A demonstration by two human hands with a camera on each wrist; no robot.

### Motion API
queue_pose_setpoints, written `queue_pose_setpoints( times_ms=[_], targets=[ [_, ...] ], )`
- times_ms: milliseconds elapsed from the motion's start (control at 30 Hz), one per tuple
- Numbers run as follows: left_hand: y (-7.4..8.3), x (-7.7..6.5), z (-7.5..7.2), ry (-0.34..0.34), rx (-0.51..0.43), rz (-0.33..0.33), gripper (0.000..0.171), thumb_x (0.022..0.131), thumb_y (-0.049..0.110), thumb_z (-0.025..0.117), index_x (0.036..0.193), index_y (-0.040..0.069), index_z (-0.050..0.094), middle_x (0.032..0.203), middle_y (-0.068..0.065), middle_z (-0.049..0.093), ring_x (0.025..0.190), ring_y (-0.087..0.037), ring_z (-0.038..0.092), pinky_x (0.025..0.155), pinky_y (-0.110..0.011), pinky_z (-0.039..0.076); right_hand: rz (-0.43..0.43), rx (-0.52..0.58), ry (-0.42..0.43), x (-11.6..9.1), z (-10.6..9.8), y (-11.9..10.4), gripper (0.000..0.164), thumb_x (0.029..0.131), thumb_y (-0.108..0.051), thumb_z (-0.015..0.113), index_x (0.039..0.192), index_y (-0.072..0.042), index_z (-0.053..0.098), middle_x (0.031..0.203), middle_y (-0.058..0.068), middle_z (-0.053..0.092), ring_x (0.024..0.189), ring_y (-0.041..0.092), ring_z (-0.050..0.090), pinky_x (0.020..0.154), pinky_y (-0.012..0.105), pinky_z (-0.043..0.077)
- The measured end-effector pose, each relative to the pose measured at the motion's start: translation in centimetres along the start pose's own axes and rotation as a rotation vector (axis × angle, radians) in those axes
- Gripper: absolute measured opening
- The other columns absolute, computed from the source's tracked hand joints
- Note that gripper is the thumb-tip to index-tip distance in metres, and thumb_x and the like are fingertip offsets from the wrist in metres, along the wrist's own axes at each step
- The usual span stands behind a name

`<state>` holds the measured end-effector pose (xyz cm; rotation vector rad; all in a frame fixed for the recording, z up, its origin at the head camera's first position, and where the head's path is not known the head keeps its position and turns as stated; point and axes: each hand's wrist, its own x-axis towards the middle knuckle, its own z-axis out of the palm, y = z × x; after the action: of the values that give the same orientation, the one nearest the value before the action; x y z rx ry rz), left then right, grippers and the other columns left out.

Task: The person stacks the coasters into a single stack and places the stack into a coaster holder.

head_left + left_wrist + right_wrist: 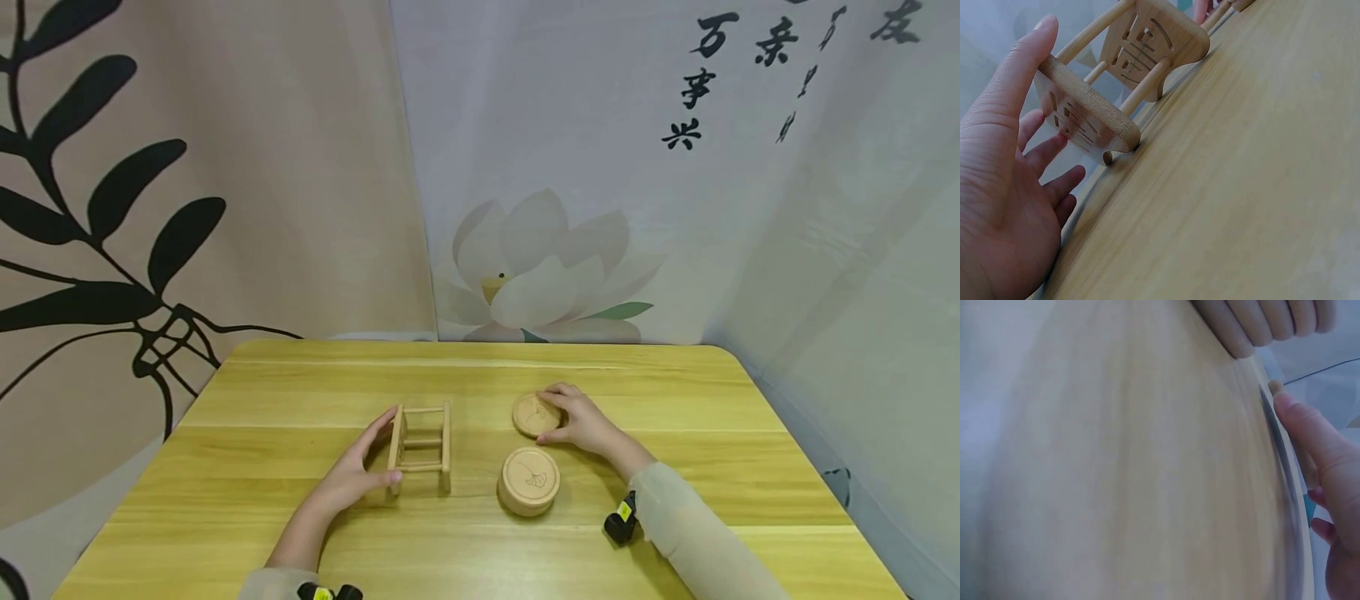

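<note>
A small wooden coaster rack stands left of centre, two carved side panels joined by round rods. My left hand holds its left panel, the thumb at the near end and fingers at the far end. In the left wrist view, fingertips touch the panel's outer face. To the right, my right hand pinches a round wooden coaster by its edge, between thumb and fingers. Just nearer me sits a stack of round wooden coasters; the top one bears a ginkgo-leaf engraving.
The wooden table has rounded far corners and meets a hanging cloth backdrop printed with a lotus and dark characters. Black wrist cameras sit at both sleeves.
</note>
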<state>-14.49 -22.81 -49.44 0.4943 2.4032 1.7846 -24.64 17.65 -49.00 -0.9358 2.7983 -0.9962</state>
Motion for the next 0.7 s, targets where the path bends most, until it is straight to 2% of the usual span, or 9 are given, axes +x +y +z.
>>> queue_pose_setpoints(
  times_ms=[167,700],
  targets=[
    [0.2,0.0,0.1,0.002,0.0,-0.01,0.095,0.079,0.01,0.077,0.153,0.029,0.021,0.153,-0.017,0.025,0.139,-0.044,0.017,0.099,-0.074,0.005,-0.004,0.006,0.025,-0.2,-0.2,0.0,0.079,0.072,-0.037,0.084,0.135,-0.001,0.053,0.128,0.011,0.051,0.121,0.031,0.045,0.101,0.049,0.037],
    [0.3,-0.1,0.1,0.004,-0.001,-0.003,0.095,0.079,0.009,0.078,0.154,0.026,0.022,0.153,-0.018,0.025,0.139,-0.044,0.016,0.101,-0.073,0.007,0.007,0.029,0.088,-1.2,-0.9,-0.4,0.081,0.071,-0.036,0.085,0.136,-0.001,0.052,0.128,0.009,0.05,0.121,0.03,0.044,0.101,0.051,0.037]
  ],
)
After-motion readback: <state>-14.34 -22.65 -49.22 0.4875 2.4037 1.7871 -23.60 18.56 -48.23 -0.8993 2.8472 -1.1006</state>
